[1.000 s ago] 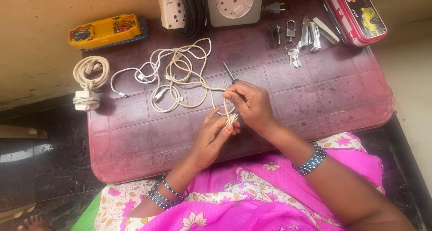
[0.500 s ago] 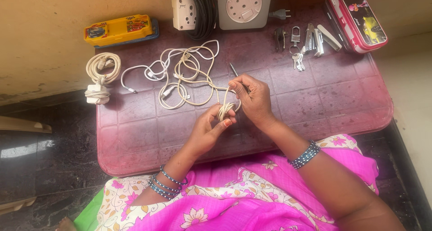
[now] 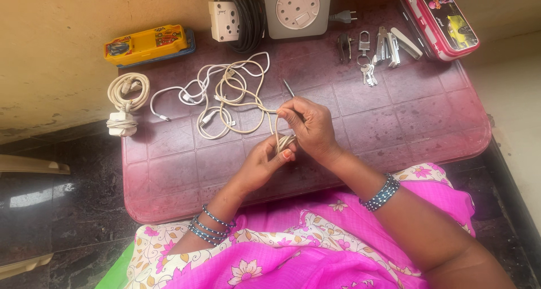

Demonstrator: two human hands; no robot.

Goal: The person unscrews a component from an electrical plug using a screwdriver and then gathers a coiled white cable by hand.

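**Colours around the tabletop**

I see a maroon tabletop (image 3: 394, 120) with a square-grid pattern. On it: cream cable (image 3: 236, 92), yellow case (image 3: 146, 43), black cord (image 3: 248, 16). Below it, pink cloth (image 3: 338, 249) with floral border.

soft, even daylight is falling across the scene, bright but not harsh. a pale window reflection is glaring on the dark polished stone floor (image 3: 31, 199) at left. shadows are staying faint. focus is holding sharp throughout, with slight wide-angle bending showing at the edges.
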